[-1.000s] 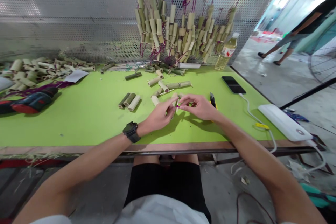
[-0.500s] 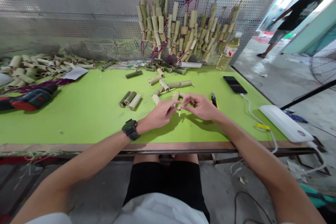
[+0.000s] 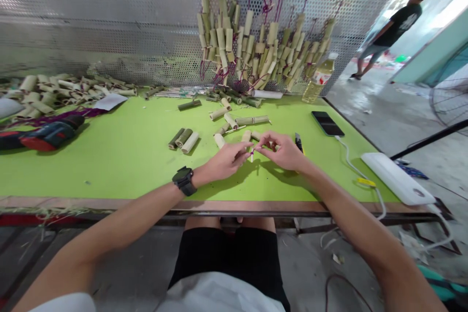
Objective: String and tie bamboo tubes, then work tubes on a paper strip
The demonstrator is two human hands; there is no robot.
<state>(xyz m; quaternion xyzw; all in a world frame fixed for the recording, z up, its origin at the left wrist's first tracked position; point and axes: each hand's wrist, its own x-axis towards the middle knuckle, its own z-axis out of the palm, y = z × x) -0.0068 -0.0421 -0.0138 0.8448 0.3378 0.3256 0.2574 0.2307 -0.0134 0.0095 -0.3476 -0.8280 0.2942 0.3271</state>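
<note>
My left hand [image 3: 229, 160] and my right hand [image 3: 281, 150] meet over the green tabletop, fingertips close together. Between them is a thin pale stick [image 3: 252, 157] with a purple cord wound around it. The left thumb and forefinger pinch the stick at the cord. My right fingers are pinched at its upper end, on the purple cord as far as I can make out. Short bamboo tubes [image 3: 219, 140] lie just beyond the hands, and a utility knife [image 3: 299, 143] rests beside the right hand, partly hidden by it.
Three bamboo pieces [image 3: 190, 142] lie left of the hands. A power drill [image 3: 54, 132] and a bamboo heap are farther left. Strung bamboo [image 3: 272, 34] hangs on the mesh behind. An oil bottle [image 3: 321, 78], phone [image 3: 327, 123] and white power bank [image 3: 397, 178] stand right. A person walks beyond.
The view has shifted slightly. My hands keep their pinch on the corded stick with only small finger movement. The person in the background has moved left.
</note>
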